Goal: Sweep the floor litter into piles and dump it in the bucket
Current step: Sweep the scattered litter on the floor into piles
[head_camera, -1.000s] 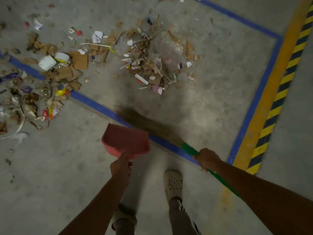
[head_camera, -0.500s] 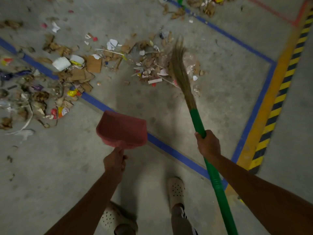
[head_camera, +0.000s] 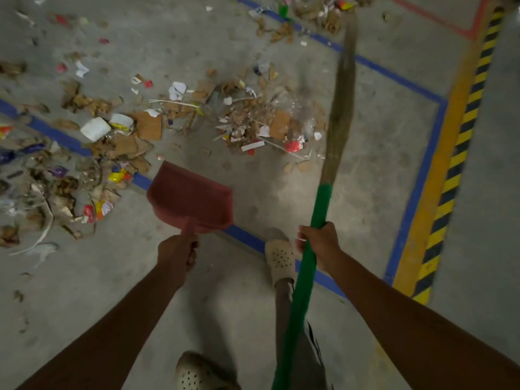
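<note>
On the concrete floor (head_camera: 365, 192), a litter pile (head_camera: 261, 122) of cardboard scraps and wrappers lies ahead, just left of the broom bristles (head_camera: 342, 102). Right hand (head_camera: 319, 246) wrapped tight around the green broom handle (head_camera: 309, 249). Left hand (head_camera: 176, 256) closed on the handle of the red dustpan (head_camera: 191, 198), held over the blue floor line (head_camera: 247, 237). More litter (head_camera: 56, 178) scattered at left.
</note>
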`<state>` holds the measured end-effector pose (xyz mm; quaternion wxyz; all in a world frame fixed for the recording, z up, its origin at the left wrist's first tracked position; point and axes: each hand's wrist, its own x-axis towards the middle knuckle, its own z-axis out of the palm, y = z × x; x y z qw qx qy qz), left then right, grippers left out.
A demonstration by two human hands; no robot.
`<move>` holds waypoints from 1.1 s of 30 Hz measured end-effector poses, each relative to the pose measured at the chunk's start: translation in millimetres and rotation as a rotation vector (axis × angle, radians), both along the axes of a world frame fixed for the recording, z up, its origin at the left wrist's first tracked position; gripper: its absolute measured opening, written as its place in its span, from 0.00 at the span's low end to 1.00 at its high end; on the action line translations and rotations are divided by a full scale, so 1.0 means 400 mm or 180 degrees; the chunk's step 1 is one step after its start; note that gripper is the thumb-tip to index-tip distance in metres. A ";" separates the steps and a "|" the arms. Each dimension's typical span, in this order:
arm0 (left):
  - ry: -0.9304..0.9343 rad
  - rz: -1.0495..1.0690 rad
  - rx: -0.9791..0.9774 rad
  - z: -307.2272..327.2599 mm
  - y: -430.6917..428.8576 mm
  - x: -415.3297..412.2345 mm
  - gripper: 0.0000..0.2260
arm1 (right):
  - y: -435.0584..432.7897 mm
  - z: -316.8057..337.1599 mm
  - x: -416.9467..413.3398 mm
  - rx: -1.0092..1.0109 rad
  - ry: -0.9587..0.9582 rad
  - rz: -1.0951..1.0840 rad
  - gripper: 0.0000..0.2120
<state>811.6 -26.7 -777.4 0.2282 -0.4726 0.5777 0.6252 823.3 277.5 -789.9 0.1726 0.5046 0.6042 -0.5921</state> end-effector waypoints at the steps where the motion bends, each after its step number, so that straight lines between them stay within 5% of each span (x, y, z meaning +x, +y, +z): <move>1: -0.0013 0.0015 0.0002 -0.012 0.009 -0.020 0.08 | 0.012 -0.030 -0.014 0.0109 -0.0091 -0.0190 0.13; 6: -0.0169 0.0020 -0.0093 -0.092 0.086 -0.127 0.11 | 0.108 -0.134 -0.103 0.0191 -0.0772 -0.0464 0.05; 11: -0.0266 0.0244 -0.0023 -0.149 0.178 -0.214 0.12 | 0.098 -0.210 -0.231 0.0221 -0.1035 0.0803 0.11; 20: -0.0270 0.0183 -0.0082 -0.151 0.219 -0.305 0.08 | -0.056 -0.170 -0.424 0.1006 0.0068 0.2317 0.19; 28: -0.0103 0.0107 0.0038 -0.105 0.209 -0.342 0.09 | -0.006 -0.096 -0.407 0.1641 0.0157 0.2538 0.20; 33: -0.0065 0.0121 0.0110 -0.087 0.173 -0.316 0.09 | -0.008 -0.070 -0.361 0.1549 -0.0238 0.2016 0.22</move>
